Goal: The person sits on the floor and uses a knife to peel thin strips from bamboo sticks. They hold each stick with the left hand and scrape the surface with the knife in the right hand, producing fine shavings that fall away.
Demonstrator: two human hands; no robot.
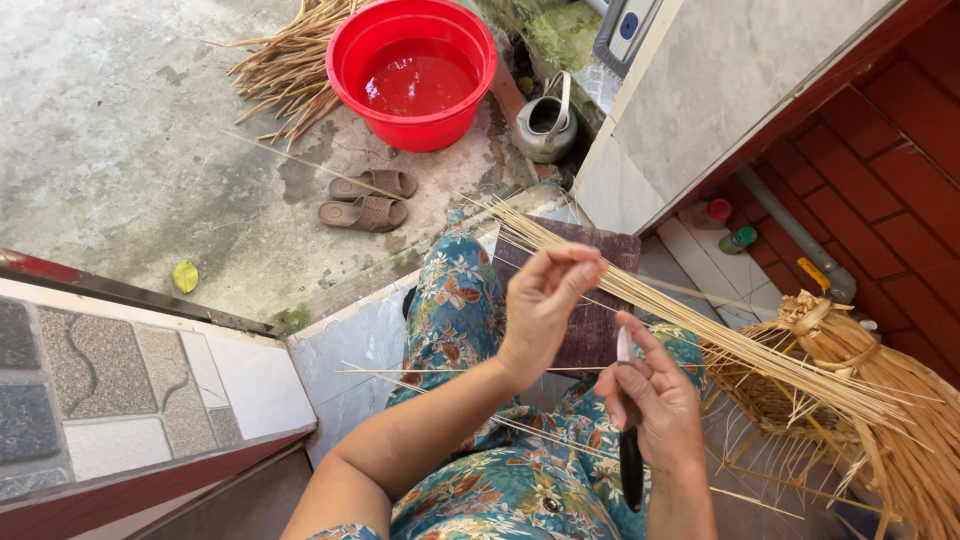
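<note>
My left hand (545, 300) is raised over my lap, its fingertips pinched on a thin pale bamboo strip (600, 270). My right hand (655, 400) grips a knife (630, 440) with a black handle, blade pointing up beside the thumb. A long bundle of thin bamboo strips (700, 325) runs diagonally from the upper left across my flowered lap (480, 470) to the lower right. Loose single strips lie across my knees.
A half-woven basket (790, 390) and straw bundle (900, 400) sit at right. A red basin of water (415, 75), metal kettle (545, 125), brown sandals (365, 200) and a pile of cane (290, 65) lie on the concrete ahead. A tiled step (130, 380) is at left.
</note>
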